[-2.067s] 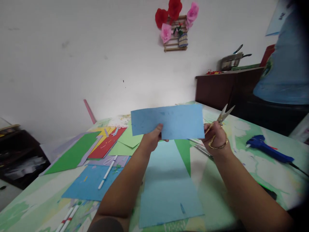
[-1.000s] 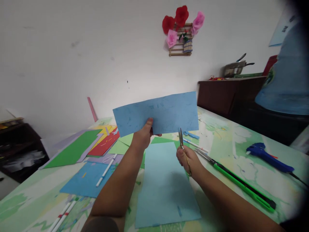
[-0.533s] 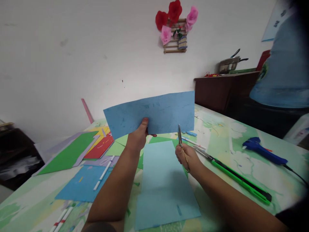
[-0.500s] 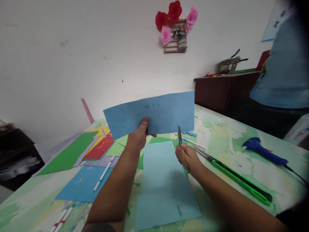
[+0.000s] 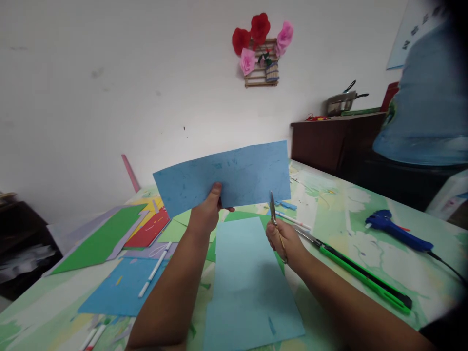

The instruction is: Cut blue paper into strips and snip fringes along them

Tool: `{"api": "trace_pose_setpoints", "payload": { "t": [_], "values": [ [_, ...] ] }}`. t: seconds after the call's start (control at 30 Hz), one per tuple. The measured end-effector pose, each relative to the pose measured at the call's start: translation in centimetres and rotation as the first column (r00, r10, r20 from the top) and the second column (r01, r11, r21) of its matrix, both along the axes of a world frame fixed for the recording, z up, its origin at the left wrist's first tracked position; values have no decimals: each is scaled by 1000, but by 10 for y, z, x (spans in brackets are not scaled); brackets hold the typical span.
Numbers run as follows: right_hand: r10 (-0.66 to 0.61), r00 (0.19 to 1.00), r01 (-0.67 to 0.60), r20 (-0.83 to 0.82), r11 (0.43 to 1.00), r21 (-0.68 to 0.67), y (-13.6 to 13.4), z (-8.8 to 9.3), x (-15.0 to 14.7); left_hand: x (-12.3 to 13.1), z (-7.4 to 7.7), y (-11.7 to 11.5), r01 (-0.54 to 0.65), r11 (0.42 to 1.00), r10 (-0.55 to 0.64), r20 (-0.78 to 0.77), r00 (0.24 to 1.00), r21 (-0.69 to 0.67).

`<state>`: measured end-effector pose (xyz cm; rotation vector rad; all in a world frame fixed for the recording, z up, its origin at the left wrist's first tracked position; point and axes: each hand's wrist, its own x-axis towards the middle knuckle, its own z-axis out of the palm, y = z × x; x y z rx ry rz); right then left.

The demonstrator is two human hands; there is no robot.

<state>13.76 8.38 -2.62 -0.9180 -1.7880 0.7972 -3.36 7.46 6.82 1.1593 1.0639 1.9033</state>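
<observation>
A long blue paper strip (image 5: 248,170) is held up over the table, pinched near its lower middle by my left hand (image 5: 208,209), thumb in front. My right hand (image 5: 285,239) is closed on the handles of metal scissors (image 5: 273,207). The blades point upward, with their tip at the strip's lower edge, right of the middle. Beneath both hands lies a light blue sheet (image 5: 248,278), flat on the patterned tablecloth.
A green utility knife (image 5: 365,275) and blue glue gun (image 5: 398,231) lie at right. At left are green sheets (image 5: 98,239), a red sheet (image 5: 148,229), a blue sheet (image 5: 113,287) and a white marker (image 5: 155,270). A large water bottle (image 5: 424,102) stands at back right.
The view has shifted slightly, so the wall decoration and table things appear a little lower. The strip has moved slightly left relative to the scissors. Both hands keep their holds.
</observation>
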Motion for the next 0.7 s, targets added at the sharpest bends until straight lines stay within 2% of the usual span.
{"api": "trace_pose_setpoints", "payload": {
  "t": [0.13, 0.3, 0.53, 0.7],
  "values": [
    [-1, 1000, 1, 7, 1000, 10, 0, 1, 0, 1, 1, -1, -16, 999, 15, 21, 1000, 49],
    [-9, 1000, 9, 15, 1000, 15, 0, 3, 0, 4, 6, -6, -66, 997, 65, -26, 998, -39],
    [-18, 1000, 18, 24, 1000, 5, -1, 4, 0, -1, -1, -1, 6, 999, -6, -15, 1000, 31],
    [-15, 999, 15, 40, 1000, -5, 0, 3, 1, -1, 1, -3, -27, 999, 29, -48, 998, 32]
  ]
}}
